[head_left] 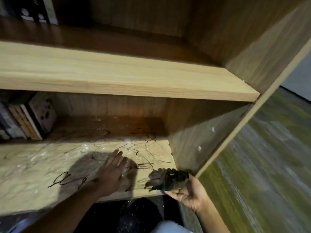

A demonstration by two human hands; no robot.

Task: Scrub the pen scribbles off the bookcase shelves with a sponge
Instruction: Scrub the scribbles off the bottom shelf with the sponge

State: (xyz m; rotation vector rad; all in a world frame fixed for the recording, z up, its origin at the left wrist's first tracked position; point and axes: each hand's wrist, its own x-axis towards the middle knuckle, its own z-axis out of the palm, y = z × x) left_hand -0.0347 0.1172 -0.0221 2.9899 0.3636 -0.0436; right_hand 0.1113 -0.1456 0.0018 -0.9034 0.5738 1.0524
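Observation:
The lower shelf (42, 165) of a wooden bookcase carries black pen scribbles (143, 148) and wet soapy streaks. My left hand (112, 172) lies flat on the shelf with its fingers straight, pressing on the wet board near the scribbles. My right hand (186, 190) is at the shelf's front right corner, palm up, its fingers curled round a dark, wet sponge (170, 180). The sponge hovers just over the shelf's front edge and looks blurred.
Books (25, 121) stand at the left end of the lower shelf. The upper shelf (117, 76) overhangs it, with more books (37, 10) at top left. The bookcase's right side panel (202, 140) is close to my right hand. A greenish wall (260, 157) lies to the right.

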